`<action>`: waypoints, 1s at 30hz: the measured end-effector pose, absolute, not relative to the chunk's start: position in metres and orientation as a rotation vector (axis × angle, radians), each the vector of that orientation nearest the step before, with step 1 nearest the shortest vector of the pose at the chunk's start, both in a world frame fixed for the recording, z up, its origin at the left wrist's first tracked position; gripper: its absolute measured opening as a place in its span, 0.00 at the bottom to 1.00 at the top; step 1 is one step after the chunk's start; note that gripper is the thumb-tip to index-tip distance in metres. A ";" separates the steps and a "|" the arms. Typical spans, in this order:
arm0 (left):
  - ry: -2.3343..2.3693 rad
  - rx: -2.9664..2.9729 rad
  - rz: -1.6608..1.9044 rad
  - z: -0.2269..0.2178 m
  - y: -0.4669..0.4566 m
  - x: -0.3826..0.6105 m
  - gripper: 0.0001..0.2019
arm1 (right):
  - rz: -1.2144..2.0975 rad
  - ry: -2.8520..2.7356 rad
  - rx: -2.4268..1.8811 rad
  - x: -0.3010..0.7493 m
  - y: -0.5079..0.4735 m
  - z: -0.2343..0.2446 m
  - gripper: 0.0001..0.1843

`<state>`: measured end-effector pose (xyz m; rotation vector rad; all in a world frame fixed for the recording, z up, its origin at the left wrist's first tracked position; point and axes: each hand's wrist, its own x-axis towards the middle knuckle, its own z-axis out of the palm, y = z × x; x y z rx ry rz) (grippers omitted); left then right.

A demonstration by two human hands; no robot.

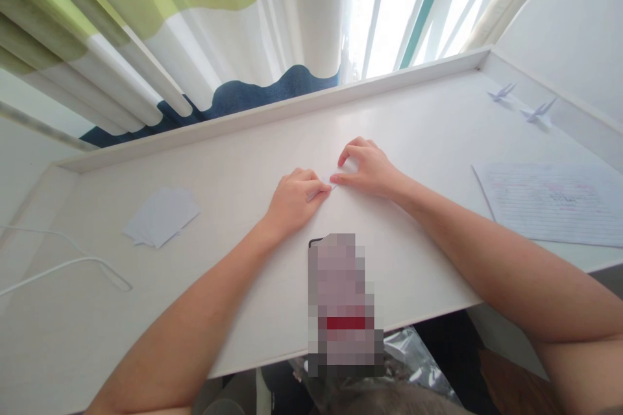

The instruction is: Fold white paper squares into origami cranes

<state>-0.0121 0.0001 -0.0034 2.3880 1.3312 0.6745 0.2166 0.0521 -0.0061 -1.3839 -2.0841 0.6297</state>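
A small piece of folded white paper [329, 180] lies on the desk between my two hands, mostly covered by the fingers. My left hand [298, 200] is closed, pinching the paper's left side between thumb and forefinger. From the right, my right hand [368, 170] curls round the other side. Its thumb presses at the paper's edge and its bent forefinger arches above, with a small gap between them. The paper's exact shape cannot be made out.
A stack of white paper sheets [163, 215] lies left, near a white cable [104, 264]. Two folded paper cranes [538, 111] stand at the far right, behind a written lined sheet [559, 201]. A pixelated, dark-edged object [343, 301] overlaps the desk's front edge. Raised rims border the desk [243, 311].
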 end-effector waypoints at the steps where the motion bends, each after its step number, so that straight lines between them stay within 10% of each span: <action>1: 1.326 2.430 0.656 -0.003 0.000 -0.012 0.08 | 0.625 -2.085 -1.384 0.217 0.052 -0.006 0.14; 30: 1.346 2.487 0.714 -0.002 -0.008 -0.009 0.09 | 0.629 -2.147 -1.183 0.227 0.051 -0.007 0.06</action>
